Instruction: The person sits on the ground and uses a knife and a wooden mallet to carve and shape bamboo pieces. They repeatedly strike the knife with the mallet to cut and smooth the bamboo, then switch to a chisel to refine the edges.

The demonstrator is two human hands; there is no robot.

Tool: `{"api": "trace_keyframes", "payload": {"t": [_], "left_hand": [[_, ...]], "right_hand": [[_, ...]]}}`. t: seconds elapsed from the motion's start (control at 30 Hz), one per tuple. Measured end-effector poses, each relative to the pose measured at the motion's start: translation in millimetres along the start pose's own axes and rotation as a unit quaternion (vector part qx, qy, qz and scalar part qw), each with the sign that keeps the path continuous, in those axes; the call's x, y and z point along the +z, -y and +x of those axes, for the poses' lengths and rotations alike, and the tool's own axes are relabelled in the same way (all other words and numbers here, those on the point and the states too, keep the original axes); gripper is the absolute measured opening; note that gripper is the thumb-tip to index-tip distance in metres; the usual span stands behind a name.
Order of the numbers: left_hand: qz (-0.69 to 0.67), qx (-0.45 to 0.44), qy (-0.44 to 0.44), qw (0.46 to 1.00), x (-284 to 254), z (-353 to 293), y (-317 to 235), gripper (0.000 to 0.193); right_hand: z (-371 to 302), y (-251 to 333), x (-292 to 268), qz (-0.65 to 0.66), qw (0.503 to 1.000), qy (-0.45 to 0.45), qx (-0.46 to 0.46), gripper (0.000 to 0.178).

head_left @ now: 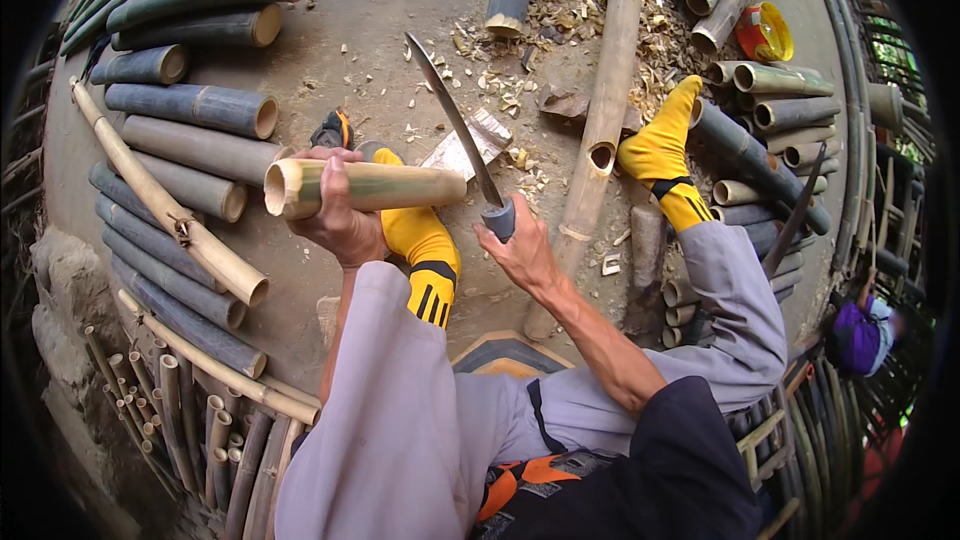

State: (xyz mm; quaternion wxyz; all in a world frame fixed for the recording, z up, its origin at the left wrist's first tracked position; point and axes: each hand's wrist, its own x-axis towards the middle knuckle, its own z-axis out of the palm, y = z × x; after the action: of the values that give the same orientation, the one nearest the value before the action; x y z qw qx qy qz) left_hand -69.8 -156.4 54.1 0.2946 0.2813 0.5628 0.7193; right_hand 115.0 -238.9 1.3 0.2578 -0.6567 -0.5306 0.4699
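My left hand (345,218) is wrapped round a short, thick bamboo piece (415,188), held level above the ground. Its pale, rough-edged open end points left. In my right hand (525,252) is the dark grey handle of a machete (455,112); the long, slightly curved blade points up and away, tilted to the left. The blade's base is near the bamboo's right end, with a small gap between them. Beyond the bamboo, a pale wood block (472,143) lies on the ground, partly behind the blade.
A long bamboo pole (605,90) with a cut hole lies right of my right hand. Wood chips (560,15) litter the ground. Bamboo lengths (200,110) are stacked left, more (790,110) right, beside a red-yellow tub (765,32). My yellow-socked feet (660,145) flank the work. Another person (862,335) is far right.
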Motion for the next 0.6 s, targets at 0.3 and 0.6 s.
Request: {"api": "trace_keyframes", "payload": {"t": [0.3,0.6], "left_hand": [[0.030,-0.010,0.037,0.999,7.2,5.0,6.0,0.023],[-0.087,-0.005,0.079,0.993,-13.5,9.7,19.3,0.035]], "right_hand": [[25.0,-24.4,11.7,-0.033,0.999,0.007,0.009,0.037],[8.7,34.2,-11.6,0.067,0.992,-0.084,-0.063,0.036]]}}
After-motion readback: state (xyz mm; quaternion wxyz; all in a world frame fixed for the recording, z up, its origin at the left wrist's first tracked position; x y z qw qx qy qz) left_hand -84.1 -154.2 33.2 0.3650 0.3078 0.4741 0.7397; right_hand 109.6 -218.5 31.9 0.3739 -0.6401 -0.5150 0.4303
